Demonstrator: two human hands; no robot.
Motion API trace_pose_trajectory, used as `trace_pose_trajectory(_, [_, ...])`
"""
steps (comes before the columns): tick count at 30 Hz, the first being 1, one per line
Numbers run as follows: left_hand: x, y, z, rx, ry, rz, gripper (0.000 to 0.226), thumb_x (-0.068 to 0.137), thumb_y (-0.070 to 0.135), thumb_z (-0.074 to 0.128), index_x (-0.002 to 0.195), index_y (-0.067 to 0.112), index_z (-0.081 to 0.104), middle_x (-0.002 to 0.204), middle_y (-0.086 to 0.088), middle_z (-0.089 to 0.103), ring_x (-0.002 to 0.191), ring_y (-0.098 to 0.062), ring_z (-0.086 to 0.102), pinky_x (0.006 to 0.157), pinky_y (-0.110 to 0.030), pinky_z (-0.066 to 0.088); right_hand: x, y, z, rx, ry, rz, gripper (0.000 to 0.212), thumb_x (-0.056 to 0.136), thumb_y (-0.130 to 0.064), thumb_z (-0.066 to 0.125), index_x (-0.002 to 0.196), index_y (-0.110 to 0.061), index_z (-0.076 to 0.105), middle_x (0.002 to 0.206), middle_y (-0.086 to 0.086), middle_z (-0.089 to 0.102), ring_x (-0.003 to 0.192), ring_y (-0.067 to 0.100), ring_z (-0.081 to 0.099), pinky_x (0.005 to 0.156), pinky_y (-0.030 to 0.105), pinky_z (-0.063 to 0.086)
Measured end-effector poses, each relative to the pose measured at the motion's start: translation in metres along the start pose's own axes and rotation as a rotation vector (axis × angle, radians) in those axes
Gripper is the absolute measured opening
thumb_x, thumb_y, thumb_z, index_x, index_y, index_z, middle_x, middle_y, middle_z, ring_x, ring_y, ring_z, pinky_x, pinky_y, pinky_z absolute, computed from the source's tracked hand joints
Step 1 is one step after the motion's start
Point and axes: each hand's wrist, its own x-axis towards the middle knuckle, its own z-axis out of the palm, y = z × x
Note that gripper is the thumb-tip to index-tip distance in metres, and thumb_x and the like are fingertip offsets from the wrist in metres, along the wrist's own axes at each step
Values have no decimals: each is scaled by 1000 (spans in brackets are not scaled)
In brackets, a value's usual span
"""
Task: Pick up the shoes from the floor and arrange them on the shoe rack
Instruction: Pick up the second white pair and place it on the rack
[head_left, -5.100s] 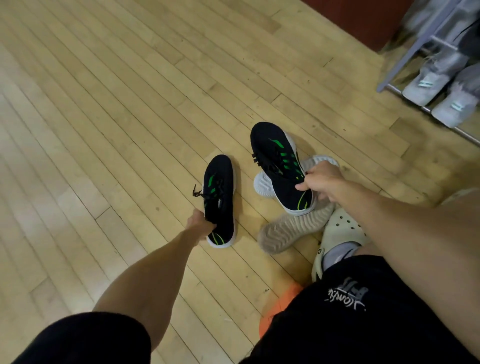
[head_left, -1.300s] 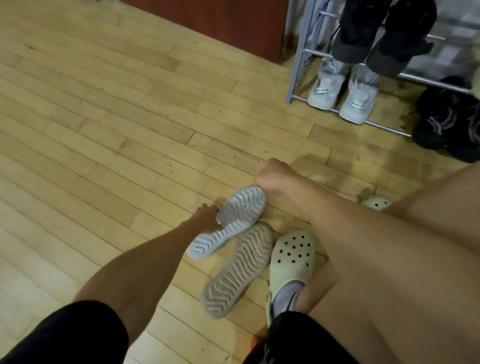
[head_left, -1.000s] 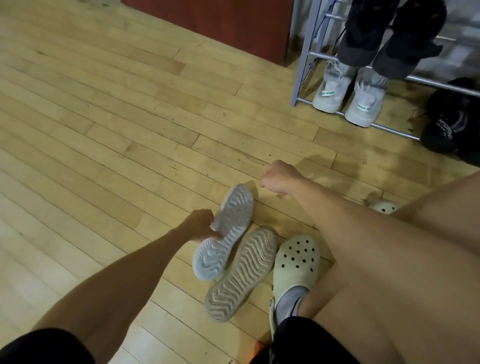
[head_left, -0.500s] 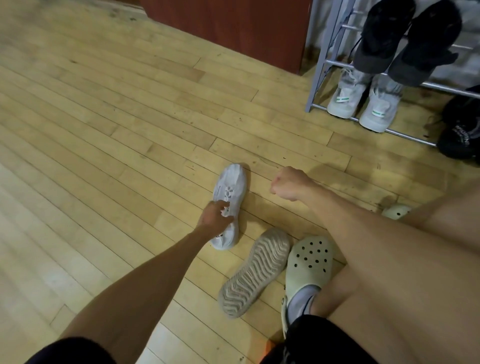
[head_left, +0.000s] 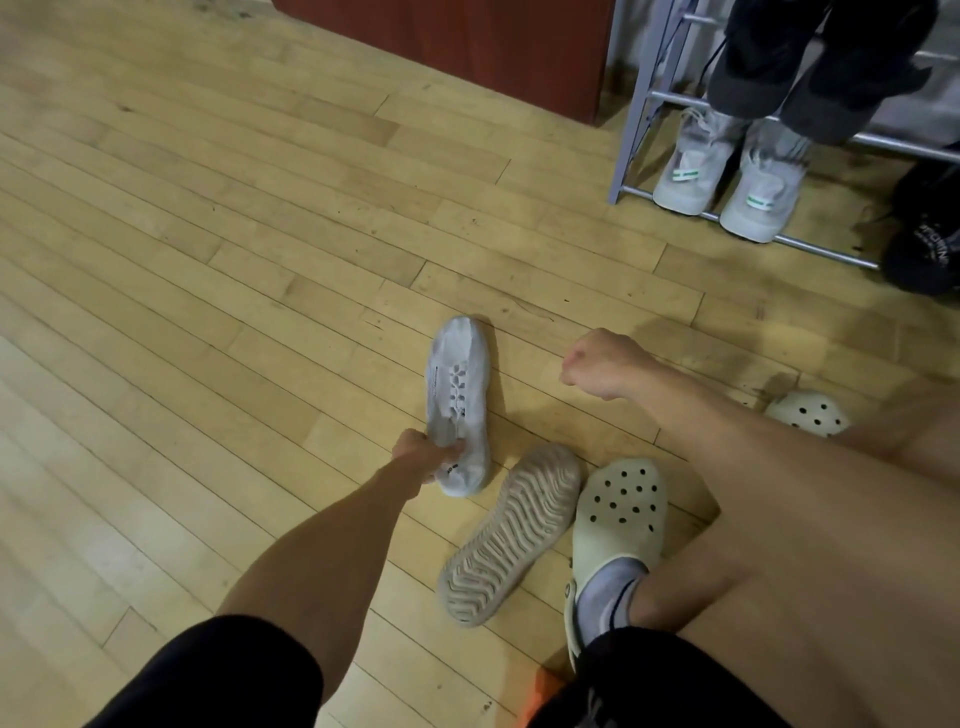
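White shoe (head_left: 460, 395) flipped upright — left hand (head_left: 422, 457) fingers pinch heel; right hand (head_left: 602, 366) fingers curled, empty.

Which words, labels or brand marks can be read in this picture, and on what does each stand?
No text reads with certainty.
White print on the black shoe at the right edge: blurred, unreadable.
Green tags on the two pale sneakers on the shoe rack: too small.
Black print at the heel of the white sneaker: too small.

The shoe rack (head_left: 627, 156) and seemingly black shoes (head_left: 924, 244) run off-frame.
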Motion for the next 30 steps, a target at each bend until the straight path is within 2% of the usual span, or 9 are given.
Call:
trace_pose_trajectory(5, [-12, 2, 3, -65, -184, 12, 23, 76, 17, 79, 84, 4, 62, 76, -6, 63, 67, -15, 60, 59, -24, 52, -4, -3, -4, 1, -9, -6, 11, 84, -15, 54, 90, -13, 63, 85, 7, 63, 74, 25, 58, 60, 25, 42])
trace_pose_trajectory(9, [-25, 15, -16, -103, -230, 63, 22, 75, 13, 79, 87, 4, 64, 85, -11, 64, 77, -22, 60, 73, -32, 55, -19, -14, -6, -29, -14, -17, 24, 89, -14, 51, 107, -9, 65, 107, 8, 66, 90, 24, 61, 71, 28, 47])
trace_pose_trajectory(12, [-48, 42, -36, -170, -234, 210, 27, 77, 13, 78, 97, 3, 63, 92, -12, 67, 78, -23, 64, 72, -31, 58, -33, -25, -6, -30, -26, -57, 27, 92, -18, 51, 111, -7, 66, 112, 9, 66, 100, 25, 62, 83, 32, 52])
trace_pose_trajectory(16, [-95, 96, -57, -249, -290, 453, 43, 76, 11, 78, 114, 1, 61, 103, -12, 70, 83, -23, 68, 70, -27, 61, -61, -51, -19, 192, 2, -86, 29, 92, -39, 57, 75, -16, 54, 72, 2, 52, 63, 17, 49, 51, 26, 40])
trace_pose_trajectory(18, [-122, 124, -63, -252, -307, 558, 45, 76, 7, 77, 117, -1, 60, 106, -14, 71, 87, -24, 69, 75, -30, 60, -79, -60, -37, 290, 69, -111, 27, 93, -39, 57, 83, -13, 58, 77, 5, 57, 66, 18, 55, 51, 26, 44])
trace_pose_trajectory(20, [-150, 149, -69, -239, -323, 655, 48, 76, 7, 77, 119, -4, 60, 111, -18, 71, 92, -27, 69, 81, -34, 59, -99, -63, -63, 357, 175, -143, 26, 93, -31, 58, 106, -9, 63, 102, 11, 67, 91, 25, 66, 68, 32, 56])
trace_pose_trajectory(23, [-200, 182, -74, -172, -385, 809, 39, 81, 6, 72, 118, -3, 62, 112, -17, 71, 98, -29, 69, 85, -34, 59, -138, -56, -104, 525, 286, -184, 45, 92, -22, 62, 134, -10, 52, 119, 7, 61, 99, 23, 64, 82, 35, 57])
trace_pose_trajectory(27, [-264, 216, -66, -70, -395, 951, 18, 88, 8, 64, 105, 6, 68, 103, -9, 73, 96, -25, 68, 86, -34, 57, -190, -41, -147, 651, 356, -279, 21, 90, -15, 64, 111, -8, 64, 97, 8, 65, 71, 15, 62, 80, 36, 59])
trace_pose_trajectory(30, [-314, 240, -47, -85, -398, 997, 18, 88, 14, 61, 100, 4, 70, 95, -9, 72, 89, -25, 66, 79, -32, 57, -225, -22, -181, 699, 466, -330, 27, 90, -12, 66, 113, 3, 64, 91, 11, 66, 70, 17, 63, 73, 34, 61])
